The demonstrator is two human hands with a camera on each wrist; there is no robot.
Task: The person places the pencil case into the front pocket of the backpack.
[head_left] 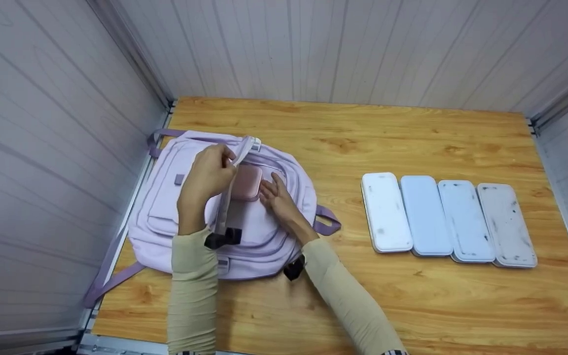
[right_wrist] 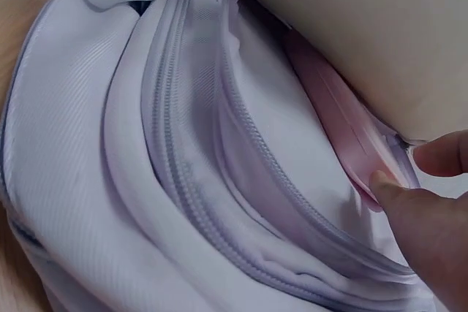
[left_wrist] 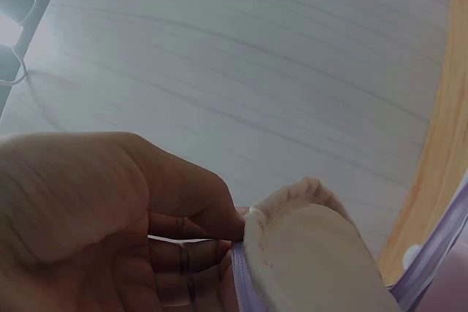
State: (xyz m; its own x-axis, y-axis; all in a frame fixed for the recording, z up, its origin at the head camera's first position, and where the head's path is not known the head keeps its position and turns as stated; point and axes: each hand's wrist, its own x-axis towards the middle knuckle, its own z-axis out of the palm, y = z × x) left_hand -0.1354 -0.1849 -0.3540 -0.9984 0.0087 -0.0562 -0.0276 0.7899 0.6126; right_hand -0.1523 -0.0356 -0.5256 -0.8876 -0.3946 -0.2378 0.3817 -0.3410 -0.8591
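Note:
A lilac backpack (head_left: 158, 236) lies flat on the table with its main compartment unzipped. My left hand (head_left: 207, 172) pinches the edge of the raised front flap (head_left: 226, 202) and holds it up; the left wrist view shows thumb and fingers on its trim (left_wrist: 252, 253). Inside the compartment sits a pink case (head_left: 248, 183) with rounded corners, partly hidden by the flap. At its right end is my right hand (head_left: 280, 202), fingers extended. In the right wrist view the thumb (right_wrist: 391, 191) touches the end of the pink case (right_wrist: 340, 118), while a finger stands apart from it.
Four-sided slim tins stand in a row on the right: a white case (head_left: 387, 212), a blue case (head_left: 427, 217), a pale blue case (head_left: 467, 222) and a grey case (head_left: 508, 227). Walls enclose the wooden table (head_left: 313, 315). Purple straps (head_left: 327, 220) stick out from the backpack.

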